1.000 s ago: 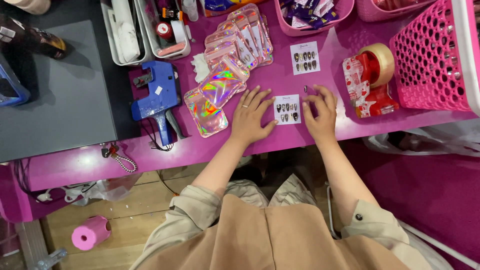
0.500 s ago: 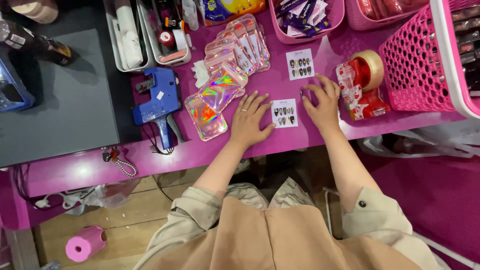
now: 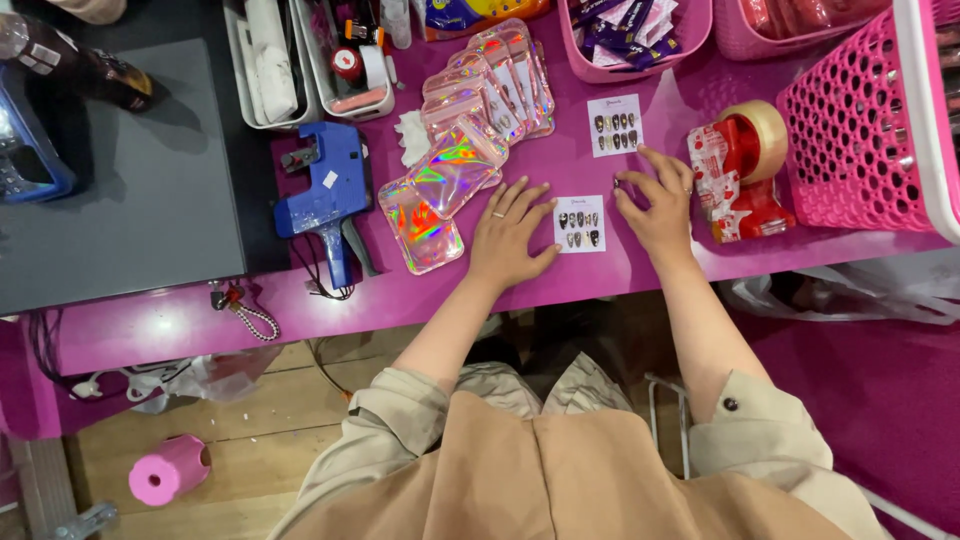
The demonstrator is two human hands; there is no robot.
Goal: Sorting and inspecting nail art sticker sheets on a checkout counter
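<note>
Two small white cards w/ rows of dark press-on nails lie on the magenta surface; near card sits between both hands, approx square, two rows of little oval nails in black, silver and pale tones; far card lies further back, just below a pink tray of purple packets, same layout, nails darker w/ gold bits.

Left hand lies flat, palm down, fingers spread, ring on one finger; its thumb side touches or nearly touches the near card's left edge; holds nothing. Right hand also palm down, fingers loosely spread and slightly curled; forefinger tip sits just right of the near card, at a tiny dark item too small to id; cannot tell if it pinches it.

Left of the left hand: fan of holographic pink zip pouches, overlapping, nearest one just beside the fingers; blue price-label gun further left. Right of the right hand: red tape dispenser w/ tan roll, close by; pink mesh basket beyond it.
</note>
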